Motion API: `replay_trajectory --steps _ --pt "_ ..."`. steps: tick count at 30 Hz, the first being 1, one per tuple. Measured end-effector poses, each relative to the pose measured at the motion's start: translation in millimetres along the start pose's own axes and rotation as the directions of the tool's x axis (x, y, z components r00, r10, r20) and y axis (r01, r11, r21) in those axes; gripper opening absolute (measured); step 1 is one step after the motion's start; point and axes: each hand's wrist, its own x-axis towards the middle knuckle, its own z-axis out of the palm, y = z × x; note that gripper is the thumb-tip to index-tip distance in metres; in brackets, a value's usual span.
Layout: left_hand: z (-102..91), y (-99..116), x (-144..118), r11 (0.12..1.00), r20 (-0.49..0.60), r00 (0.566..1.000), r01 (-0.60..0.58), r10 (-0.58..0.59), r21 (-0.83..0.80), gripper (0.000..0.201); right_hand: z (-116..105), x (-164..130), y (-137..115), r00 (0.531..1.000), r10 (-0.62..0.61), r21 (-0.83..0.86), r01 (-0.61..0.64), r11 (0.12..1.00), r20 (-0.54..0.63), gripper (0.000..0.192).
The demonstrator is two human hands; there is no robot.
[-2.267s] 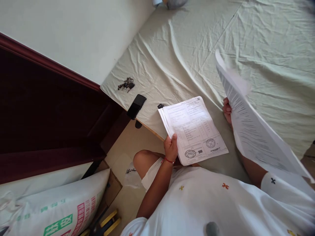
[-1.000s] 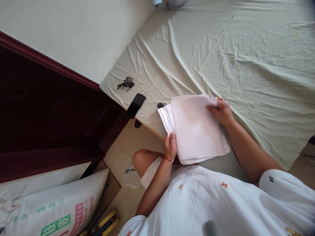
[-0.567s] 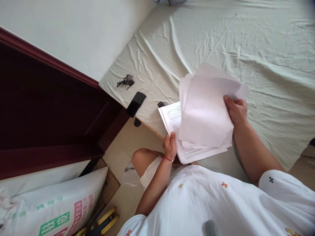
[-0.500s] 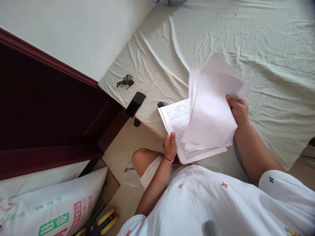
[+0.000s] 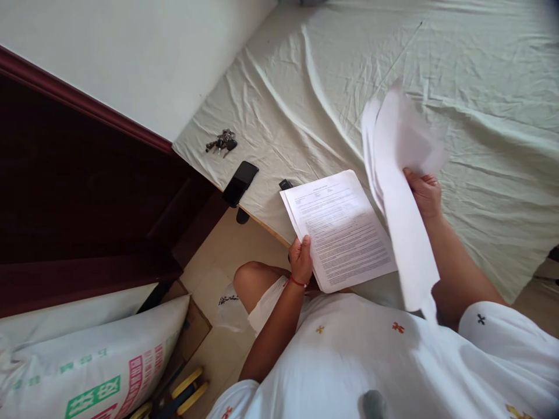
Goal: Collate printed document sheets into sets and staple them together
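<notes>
At the centre of the frame, on the bed sheet (image 5: 437, 70), the left hand (image 5: 302, 259) pinches the stack of papers (image 5: 340, 230) at its near edge; right of it, the right hand (image 5: 423, 192) grips lifted sheets (image 5: 399, 192), blurred, standing nearly on edge.

A stack of printed pages (image 5: 343, 230) lies flat at the near corner of the bed (image 5: 305, 87), its sheets slightly fanned along the left edge. The top page is white, covered in dense lines of small black text under a short heading. Its near left corner is pinched by the left hand (image 5: 302, 260). A second bundle of white sheets (image 5: 399, 192) stands lifted on edge just to the right, blank backs showing, blurred, curling at the top, gripped by the right hand (image 5: 423, 191).
</notes>
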Motion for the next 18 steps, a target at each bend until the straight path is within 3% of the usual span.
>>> replay_trajectory --steps 4,7,11,14,18 --pt "1.3 1 0 0.999 -0.024 0.999 0.025 -0.026 -0.034 0.048 4 -7 1 1.0 0.002 0.0 -0.002 1.0 0.026 0.035" --pt "0.4 1 1 0.999 -0.027 1.0 0.011 -0.01 0.03 0.049 3 -9 7 0.997 0.017 -0.129 -0.006 0.992 0.08 0.031" --pt "-3.1 2 2 0.983 -0.025 0.998 -0.053 0.059 0.174 0.051 2 -8 15 0.973 -0.081 -0.415 0.168 0.894 0.218 0.027" --pt "-4.8 1 2 0.967 0.002 0.995 -0.099 0.101 0.236 0.05 2 -6 17 0.945 -0.142 -0.513 0.281 0.811 0.295 0.021" --pt "-3.7 1 3 0.954 0.006 0.994 -0.111 0.113 0.278 0.051 2 -6 15 0.959 -0.108 -0.496 0.23 0.837 0.262 0.029"
